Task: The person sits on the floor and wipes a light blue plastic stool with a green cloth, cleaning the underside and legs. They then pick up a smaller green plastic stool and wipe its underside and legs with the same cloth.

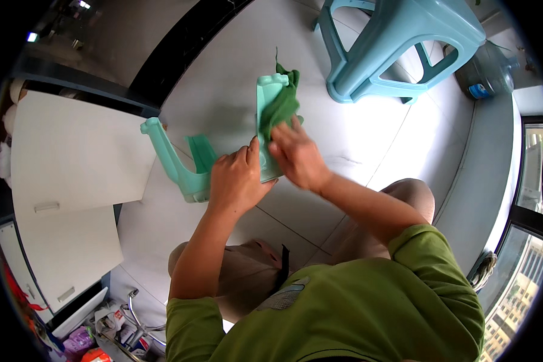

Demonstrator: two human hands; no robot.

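Observation:
A mint-green moulded plastic piece (188, 178), which looks like a rack or stand part with upright arms, is held up before me above the floor. My left hand (237, 174) grips it near the middle, the thumb along the right-hand flat arm. On that arm lies a dark green cloth (280, 106), which my right hand (298, 156) presses and holds with bent fingers. The right hand is somewhat blurred. Part of the plastic piece is hidden behind my left hand and the cloth.
A light blue plastic stool (389, 50) stands at the upper right, with a large clear water bottle (488, 72) beside it. White cabinets (77, 149) line the left. A metal faucet (138, 323) lies among packages at the lower left. Windows (520, 244) are at the right.

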